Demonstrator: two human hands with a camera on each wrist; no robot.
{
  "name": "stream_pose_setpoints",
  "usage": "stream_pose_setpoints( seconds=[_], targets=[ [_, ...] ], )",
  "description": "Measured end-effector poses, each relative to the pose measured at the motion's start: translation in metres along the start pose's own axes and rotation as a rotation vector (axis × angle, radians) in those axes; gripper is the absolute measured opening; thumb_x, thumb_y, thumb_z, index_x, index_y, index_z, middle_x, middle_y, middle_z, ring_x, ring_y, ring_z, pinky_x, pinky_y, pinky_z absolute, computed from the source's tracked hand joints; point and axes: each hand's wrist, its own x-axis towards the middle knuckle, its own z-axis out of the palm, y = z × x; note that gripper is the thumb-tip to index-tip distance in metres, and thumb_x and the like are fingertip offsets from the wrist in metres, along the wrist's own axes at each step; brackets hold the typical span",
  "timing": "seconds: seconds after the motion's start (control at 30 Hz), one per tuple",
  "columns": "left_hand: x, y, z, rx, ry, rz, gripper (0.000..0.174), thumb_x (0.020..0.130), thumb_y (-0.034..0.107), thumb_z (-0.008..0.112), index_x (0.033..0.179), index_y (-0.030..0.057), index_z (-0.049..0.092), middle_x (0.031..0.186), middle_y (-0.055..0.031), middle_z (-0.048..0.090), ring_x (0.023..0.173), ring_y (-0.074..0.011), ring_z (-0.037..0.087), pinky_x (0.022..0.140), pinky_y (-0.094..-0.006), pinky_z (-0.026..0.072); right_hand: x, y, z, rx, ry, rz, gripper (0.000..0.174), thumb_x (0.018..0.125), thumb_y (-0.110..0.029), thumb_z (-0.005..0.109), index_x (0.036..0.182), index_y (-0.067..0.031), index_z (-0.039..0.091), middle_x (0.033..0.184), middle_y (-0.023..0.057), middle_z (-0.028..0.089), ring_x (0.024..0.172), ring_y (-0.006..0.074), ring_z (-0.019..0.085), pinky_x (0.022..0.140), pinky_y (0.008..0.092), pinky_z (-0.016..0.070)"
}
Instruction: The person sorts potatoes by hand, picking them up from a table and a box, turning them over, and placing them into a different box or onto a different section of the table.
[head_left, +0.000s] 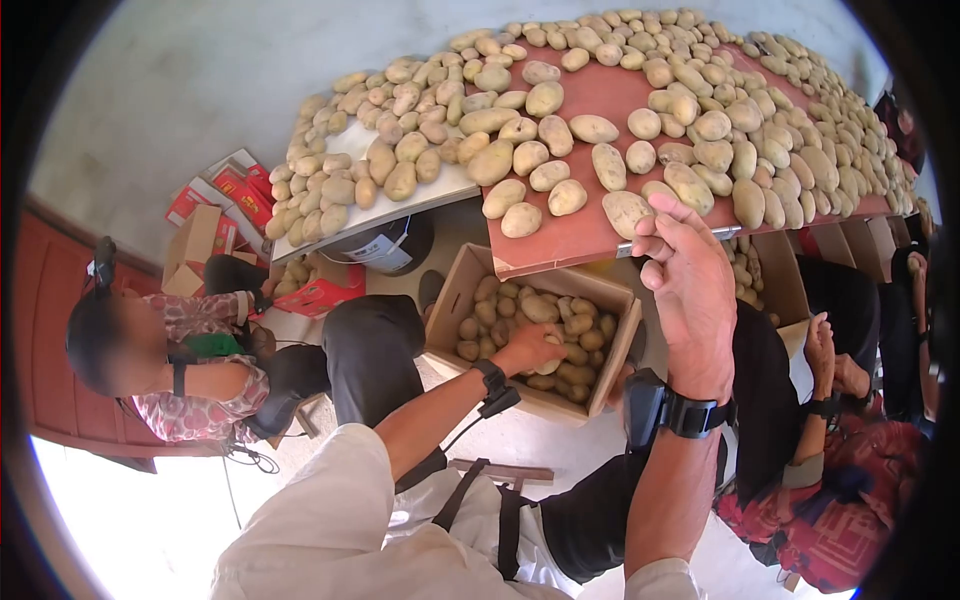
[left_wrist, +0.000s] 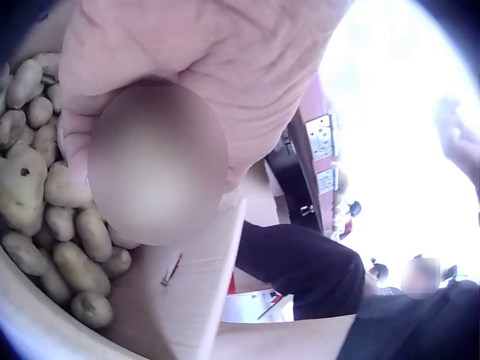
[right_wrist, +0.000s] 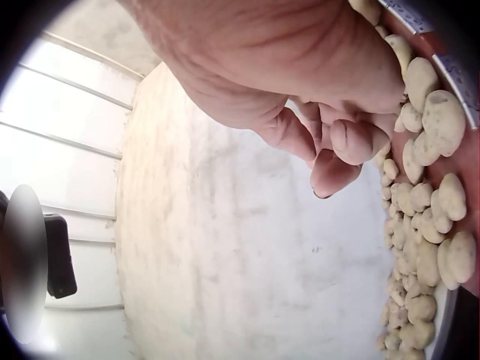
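Observation:
In the head view my left hand (head_left: pixel 530 348) reaches down into a cardboard box (head_left: pixel 455 285) of potatoes and grips a pale potato (head_left: pixel 549 364). The left wrist view has a blurred round patch over what the palm of the left hand (left_wrist: pixel 202 60) holds, with loose potatoes (left_wrist: pixel 79 266) beside it. My right hand (head_left: pixel 690 280) is raised near the front edge of the red board (head_left: pixel 540 255), palm up. Its fingers (right_wrist: pixel 352 142) are loosely bent with nothing between them. A potato (head_left: pixel 626 215) lies on the board close to those fingertips.
Many potatoes (head_left: pixel 690 110) cover the red board and the white board (head_left: pixel 420 200) at its left. Below stands a dark bucket (head_left: pixel 385 250). A person (head_left: pixel 200 350) sits at the left, another sleeve (head_left: pixel 840 490) shows at the right. More boxes (head_left: pixel 780 270) stand under the board.

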Motion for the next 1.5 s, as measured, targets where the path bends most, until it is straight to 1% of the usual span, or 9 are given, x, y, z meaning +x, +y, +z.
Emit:
stream_pose_setpoints(
  seconds=[0.23, 0.47, 0.7, 0.8, 0.87, 1.07, 1.23, 1.33, 1.5],
  targets=[
    [-0.068, 0.056, -0.013, -0.194, -0.051, 0.038, 0.031, 0.086, 0.028, 0.077, 0.11, 0.0118, 0.068, 0.1, -0.0038, 0.066, 0.08, -0.0119, 0.063, 0.064, -0.026, 0.0521, 0.004, 0.0, -0.004, 0.005, 0.026, -0.004, 0.025, 0.097, -0.01, 0.061, 0.121, 0.0, 0.062, 0.092, 0.008, 0.068, 0.076, 0.014, 0.064, 0.056, 0.0231, 0.0389],
    [-0.101, 0.111, -0.044, -0.637, -0.01, 0.299, 0.03, 0.096, 0.018, 0.066, 0.122, 0.0047, 0.059, 0.107, -0.0061, 0.065, 0.092, -0.0124, 0.065, 0.073, -0.0274, 0.0538, 0.003, 0.004, -0.005, -0.019, 0.008, 0.002, 0.025, 0.097, -0.01, 0.062, 0.12, -0.0002, 0.062, 0.093, 0.0079, 0.069, 0.076, 0.0143, 0.065, 0.057, 0.0239, 0.0394],
    [-0.046, 0.17, -0.055, -0.819, -0.088, 0.476, 0.033, 0.103, 0.024, 0.057, 0.131, 0.0063, 0.049, 0.11, -0.0057, 0.059, 0.098, -0.0158, 0.061, 0.072, -0.0313, 0.049, 0.0, 0.005, -0.004, 0.007, 0.005, -0.013, 0.025, 0.096, -0.009, 0.061, 0.12, 0.0001, 0.062, 0.094, 0.0084, 0.068, 0.077, 0.0143, 0.065, 0.057, 0.0238, 0.0398],
    [-0.038, 0.175, -0.048, -0.782, -0.105, 0.385, 0.033, 0.106, 0.028, 0.053, 0.13, 0.0067, 0.049, 0.109, -0.005, 0.058, 0.096, -0.0176, 0.061, 0.069, -0.0315, 0.0463, 0.001, 0.001, -0.003, 0.008, 0.005, -0.008, 0.025, 0.096, -0.008, 0.061, 0.12, 0.0001, 0.062, 0.094, 0.0088, 0.068, 0.077, 0.0145, 0.065, 0.057, 0.0238, 0.0405],
    [-0.037, 0.171, -0.045, -0.76, -0.089, 0.362, 0.033, 0.106, 0.029, 0.051, 0.131, 0.0072, 0.049, 0.11, -0.0056, 0.059, 0.097, -0.0183, 0.061, 0.07, -0.0315, 0.0469, -0.001, 0.002, -0.006, -0.003, -0.033, -0.018, 0.033, 0.1, -0.01, 0.058, 0.13, 0.0024, 0.056, 0.096, 0.0069, 0.067, 0.079, 0.012, 0.063, 0.059, 0.0224, 0.0395],
    [-0.04, 0.157, -0.041, -0.778, -0.019, 0.351, 0.029, 0.105, 0.025, 0.051, 0.124, 0.0035, 0.052, 0.102, -0.008, 0.061, 0.09, -0.0187, 0.063, 0.063, -0.0324, 0.0496, -0.01, -0.004, -0.014, 0.018, -0.044, -0.041, 0.031, 0.1, -0.01, 0.058, 0.129, 0.0021, 0.056, 0.096, 0.0075, 0.066, 0.081, 0.013, 0.063, 0.059, 0.0225, 0.0395],
    [-0.016, 0.155, -0.039, -0.8, 0.008, 0.432, 0.043, 0.105, 0.023, 0.051, 0.142, 0.001, 0.046, 0.114, -0.0117, 0.062, 0.094, -0.0202, 0.064, 0.065, -0.0341, 0.0507, -0.018, -0.008, -0.021, 0.065, 0.013, -0.096, 0.024, 0.097, -0.009, 0.06, 0.119, 0.001, 0.064, 0.093, 0.0086, 0.068, 0.077, 0.014, 0.064, 0.056, 0.0229, 0.0399],
    [-0.029, 0.166, -0.038, -0.732, 0.078, 0.383, 0.043, 0.105, 0.025, 0.052, 0.141, 0.0014, 0.046, 0.119, -0.0102, 0.061, 0.098, -0.0191, 0.062, 0.071, -0.0341, 0.0494, -0.02, -0.009, -0.024, 0.085, 0.016, -0.103, 0.023, 0.098, -0.008, 0.06, 0.119, 0.001, 0.064, 0.092, 0.0085, 0.067, 0.077, 0.0138, 0.064, 0.056, 0.0228, 0.0396],
    [-0.043, 0.151, -0.037, -0.711, 0.162, 0.387, 0.046, 0.103, 0.025, 0.056, 0.142, 0.0015, 0.047, 0.116, -0.0109, 0.064, 0.095, -0.0194, 0.064, 0.067, -0.0341, 0.052, -0.026, -0.011, -0.024, 0.097, 0.029, -0.126, 0.023, 0.097, -0.008, 0.06, 0.118, 0.0008, 0.064, 0.092, 0.0086, 0.067, 0.077, 0.0134, 0.064, 0.056, 0.0227, 0.0393]
  ],
)
